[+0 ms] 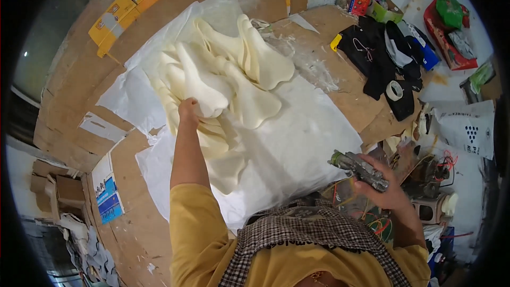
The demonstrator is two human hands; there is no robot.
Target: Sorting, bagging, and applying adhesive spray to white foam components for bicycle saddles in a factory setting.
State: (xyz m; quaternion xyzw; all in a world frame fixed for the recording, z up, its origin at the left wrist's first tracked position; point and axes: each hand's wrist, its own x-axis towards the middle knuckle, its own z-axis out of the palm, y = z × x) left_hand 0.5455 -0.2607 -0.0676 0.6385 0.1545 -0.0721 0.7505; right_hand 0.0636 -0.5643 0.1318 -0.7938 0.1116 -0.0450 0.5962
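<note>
My left hand point(189, 110) is closed on the near edge of a cream saddle-shaped piece point(207, 82), which looks like moulded foam. Its fingers are mostly hidden at the piece's edge. More such pieces point(265, 66) lie overlapping beyond and to the right, and others point(226, 170) fan out below that hand. They rest on a white sheet point(303, 138). At the right, above the sheet's near corner, my right hand point(385, 186) is wrapped around a dark, grimy handheld tool point(361, 170) with a greenish tip pointing left. I cannot make out its exact kind.
Cardboard point(340, 64) covers the table under the sheet. Black cloth point(372, 53) and a roll of tape point(394, 90) lie at the far right. Tangled wires and clutter point(425, 180) crowd the right side. Yellow boxes point(114, 21) stand at the far left.
</note>
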